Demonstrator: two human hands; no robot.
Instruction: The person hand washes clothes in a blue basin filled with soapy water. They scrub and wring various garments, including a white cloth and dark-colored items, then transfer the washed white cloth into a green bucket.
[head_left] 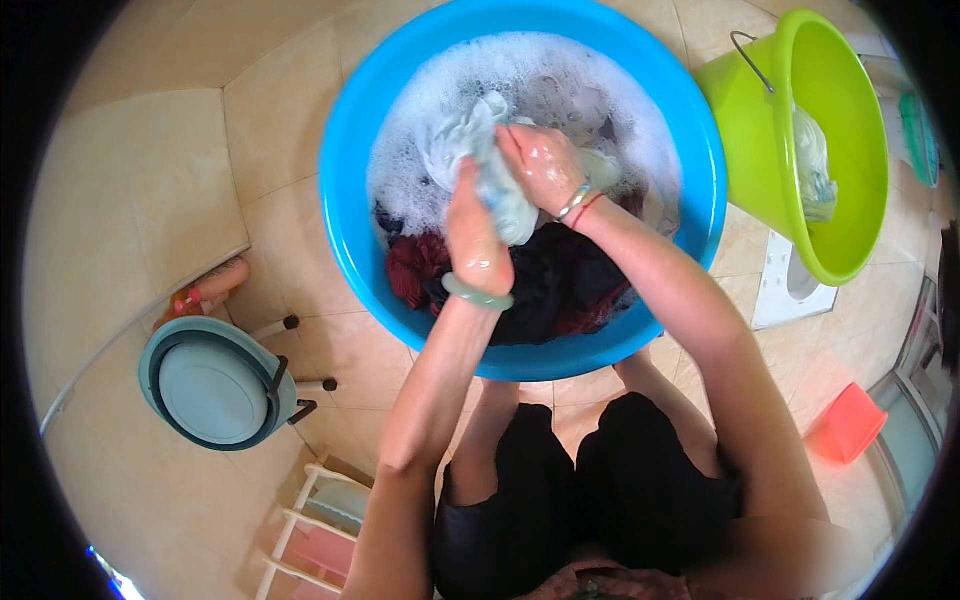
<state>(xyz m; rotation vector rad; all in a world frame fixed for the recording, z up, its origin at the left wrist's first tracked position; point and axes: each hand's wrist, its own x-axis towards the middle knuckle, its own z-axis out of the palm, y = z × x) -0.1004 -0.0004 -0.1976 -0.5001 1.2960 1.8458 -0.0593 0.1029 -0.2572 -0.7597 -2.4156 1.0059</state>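
Both my hands work a wet white cloth (pixel 455 140) over a big blue basin (pixel 343 225). My left hand (pixel 476 228), with a pale green bangle at its wrist, is closed on the near side of the cloth. From the other side my right hand (pixel 545 168), wet and with curled fingers, grips it too. Part of the cloth hangs down between the hands. White suds (pixel 420 85) cover the far part of the water. Black clothes (pixel 565 275) and a dark red garment (pixel 415 268) lie in the basin's near part.
A lime green bucket (pixel 735 120) tilts at the right, with a white cloth (pixel 813 165) inside. Beyond the basin's left side sits a grey-blue tub (pixel 212 395). A white rack (pixel 290 540) stands at the lower left, and a coral container (pixel 848 425) at the right.
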